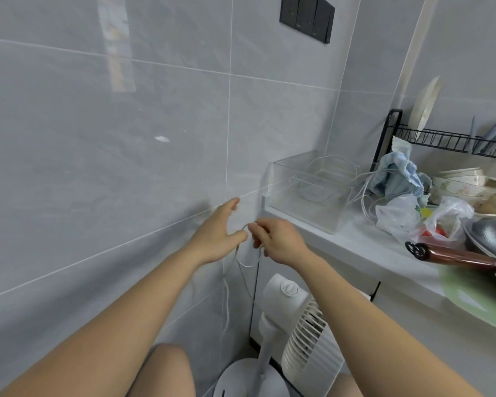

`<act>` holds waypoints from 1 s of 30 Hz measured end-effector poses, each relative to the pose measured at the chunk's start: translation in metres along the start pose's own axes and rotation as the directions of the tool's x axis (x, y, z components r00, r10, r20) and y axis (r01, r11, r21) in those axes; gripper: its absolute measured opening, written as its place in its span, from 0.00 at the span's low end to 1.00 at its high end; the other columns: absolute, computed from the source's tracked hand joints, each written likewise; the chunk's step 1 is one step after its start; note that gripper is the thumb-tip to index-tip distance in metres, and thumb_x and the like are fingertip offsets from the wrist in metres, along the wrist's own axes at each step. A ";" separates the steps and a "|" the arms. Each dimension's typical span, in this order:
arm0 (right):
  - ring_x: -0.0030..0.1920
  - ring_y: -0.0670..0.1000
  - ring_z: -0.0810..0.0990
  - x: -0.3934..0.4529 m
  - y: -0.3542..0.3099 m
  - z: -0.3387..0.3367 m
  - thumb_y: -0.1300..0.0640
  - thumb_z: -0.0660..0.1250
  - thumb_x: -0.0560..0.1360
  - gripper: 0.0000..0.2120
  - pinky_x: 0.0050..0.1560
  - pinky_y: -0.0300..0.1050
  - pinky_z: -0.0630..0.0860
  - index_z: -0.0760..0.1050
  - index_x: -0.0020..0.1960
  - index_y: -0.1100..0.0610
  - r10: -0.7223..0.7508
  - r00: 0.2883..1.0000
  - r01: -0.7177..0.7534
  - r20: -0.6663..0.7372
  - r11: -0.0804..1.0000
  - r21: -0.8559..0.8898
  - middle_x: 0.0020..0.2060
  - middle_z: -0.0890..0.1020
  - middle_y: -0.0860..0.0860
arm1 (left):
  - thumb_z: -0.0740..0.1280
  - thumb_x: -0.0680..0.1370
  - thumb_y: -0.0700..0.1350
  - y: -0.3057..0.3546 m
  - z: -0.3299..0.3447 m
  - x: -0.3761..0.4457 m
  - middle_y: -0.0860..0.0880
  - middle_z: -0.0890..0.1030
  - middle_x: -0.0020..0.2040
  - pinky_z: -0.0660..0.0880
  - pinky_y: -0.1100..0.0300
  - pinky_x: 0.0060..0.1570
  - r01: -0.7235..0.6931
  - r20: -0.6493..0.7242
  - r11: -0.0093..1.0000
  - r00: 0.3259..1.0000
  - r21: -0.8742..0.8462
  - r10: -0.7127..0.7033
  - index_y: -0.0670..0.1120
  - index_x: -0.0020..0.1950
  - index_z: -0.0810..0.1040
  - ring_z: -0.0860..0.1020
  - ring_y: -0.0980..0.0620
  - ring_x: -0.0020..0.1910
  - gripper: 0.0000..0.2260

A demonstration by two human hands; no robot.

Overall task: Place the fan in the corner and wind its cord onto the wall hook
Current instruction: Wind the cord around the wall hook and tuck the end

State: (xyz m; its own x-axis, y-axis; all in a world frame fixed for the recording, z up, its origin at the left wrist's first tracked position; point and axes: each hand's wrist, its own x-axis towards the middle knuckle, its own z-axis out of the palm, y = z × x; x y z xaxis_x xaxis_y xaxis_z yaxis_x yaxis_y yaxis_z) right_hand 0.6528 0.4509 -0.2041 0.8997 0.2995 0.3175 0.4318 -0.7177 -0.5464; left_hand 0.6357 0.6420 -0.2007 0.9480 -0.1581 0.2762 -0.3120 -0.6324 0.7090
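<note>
Meanwhile clear bin holds wire loop; right hand grip pinches cord, left hand open.

A clear plastic bin, blue cloth, plastic bags and wok crowd the counter.
</note>
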 end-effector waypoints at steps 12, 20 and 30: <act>0.39 0.47 0.78 -0.024 0.030 0.040 0.48 0.63 0.83 0.14 0.38 0.41 0.73 0.79 0.44 0.53 0.224 0.892 -0.244 0.392 0.970 0.002 0.43 0.85 0.47 | 0.67 0.82 0.52 0.008 -0.032 0.015 0.55 0.76 0.29 0.72 0.55 0.40 -0.021 -0.253 0.996 0.966 0.092 0.044 0.50 0.37 0.80 0.76 0.51 0.33 0.15; 0.30 0.52 0.83 -0.021 0.008 0.037 0.45 0.54 0.85 0.19 0.29 0.40 0.73 0.76 0.48 0.56 0.382 0.870 -0.477 0.312 0.812 0.336 0.41 0.89 0.55 | 0.65 0.81 0.49 -0.012 -0.038 0.006 0.51 0.86 0.49 0.79 0.54 0.56 0.154 -0.230 0.988 0.961 -0.020 -0.155 0.50 0.50 0.82 0.84 0.49 0.51 0.08; 0.33 0.51 0.84 -0.001 -0.032 0.031 0.51 0.66 0.81 0.16 0.33 0.43 0.80 0.82 0.46 0.64 0.235 0.961 -0.275 0.144 0.859 0.431 0.34 0.86 0.55 | 0.49 0.82 0.67 0.010 -0.018 -0.007 0.54 0.79 0.47 0.70 0.54 0.52 0.161 0.120 0.969 0.975 0.188 -0.185 0.52 0.55 0.80 0.76 0.50 0.52 0.26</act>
State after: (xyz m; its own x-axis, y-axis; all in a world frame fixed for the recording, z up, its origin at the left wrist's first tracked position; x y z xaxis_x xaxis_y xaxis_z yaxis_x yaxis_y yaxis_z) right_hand 0.6401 0.4929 -0.2110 0.9757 0.2094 0.0649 0.1511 -0.4278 -0.8911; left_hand 0.6245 0.6502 -0.1839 0.9899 -0.1285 0.0603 -0.1384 -0.7805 0.6097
